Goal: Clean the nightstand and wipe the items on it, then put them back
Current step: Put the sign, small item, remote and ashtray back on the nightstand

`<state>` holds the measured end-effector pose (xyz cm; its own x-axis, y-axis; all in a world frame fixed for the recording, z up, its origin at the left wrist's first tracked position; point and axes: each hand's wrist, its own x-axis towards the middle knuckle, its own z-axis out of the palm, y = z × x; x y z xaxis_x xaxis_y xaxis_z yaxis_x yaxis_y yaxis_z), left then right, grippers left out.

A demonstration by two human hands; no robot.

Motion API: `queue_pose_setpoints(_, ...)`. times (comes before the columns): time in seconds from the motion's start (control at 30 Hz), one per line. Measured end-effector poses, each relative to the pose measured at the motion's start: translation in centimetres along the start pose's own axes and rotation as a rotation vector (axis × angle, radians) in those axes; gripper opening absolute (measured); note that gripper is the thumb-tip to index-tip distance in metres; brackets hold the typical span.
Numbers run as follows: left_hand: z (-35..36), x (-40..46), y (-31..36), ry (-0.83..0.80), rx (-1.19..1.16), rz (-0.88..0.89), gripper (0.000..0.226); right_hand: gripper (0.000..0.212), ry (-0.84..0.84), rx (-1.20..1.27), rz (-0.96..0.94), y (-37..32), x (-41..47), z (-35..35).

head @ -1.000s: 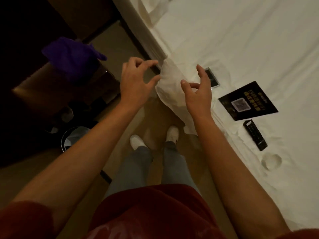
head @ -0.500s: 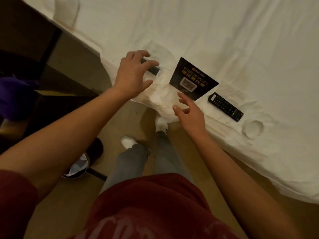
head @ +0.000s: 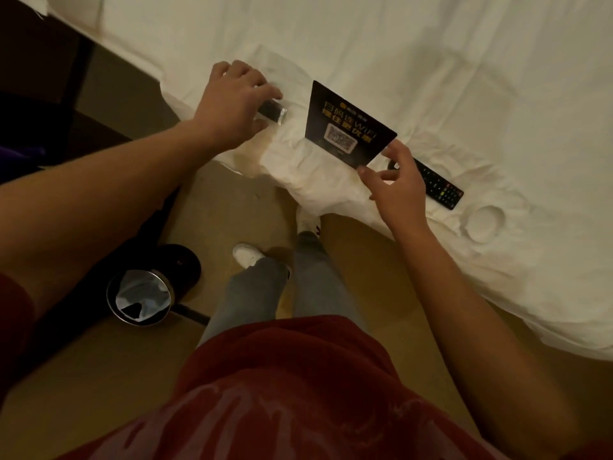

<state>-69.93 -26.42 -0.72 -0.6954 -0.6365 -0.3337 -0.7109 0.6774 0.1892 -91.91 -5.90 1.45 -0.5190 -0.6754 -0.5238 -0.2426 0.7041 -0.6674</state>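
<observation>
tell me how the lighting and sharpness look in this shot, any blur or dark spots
Head view: dim, warm yellowish light; the white bed sheet is brightest, while the left edge falls into near-black shadow. The black wifi sign card reads fairly sharp, though its QR code is soft. The left hand and right hand look slightly smeared. Wide-angle bending stretches both forearms. No strong glare.

A black rectangular card [head: 348,122] printed with gold lettering and a white QR square lies on creased white bed linen [head: 431,78], beside a black plastic remote control [head: 438,184] dotted with coloured buttons. Below, a dark red shirt [head: 282,393], grey trousers [head: 255,290], white shoes [head: 247,254] and a tan floor [head: 229,200].
</observation>
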Motion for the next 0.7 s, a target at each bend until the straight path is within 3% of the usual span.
queue_pose_setpoints(0.27, -0.4, 1.0, -1.4, -0.013, -0.079, 0.077, 0.032, 0.024, -0.003, -0.026, -0.080, -1.7, 1.0, 0.1)
queue_pose_setpoints(0.5, -1.9, -1.1, -1.8, 0.103, -0.153, 0.047, 0.034, 0.025, -0.024, 0.019, -0.182, -3.7, 1.0, 0.0)
queue_pose_setpoints(0.7, -5.1, -6.4, -6.2, 0.173, -0.147, -0.011, 0.038, 0.027, -0.035, 0.049, -0.315, -8.0, 0.1, 2.1)
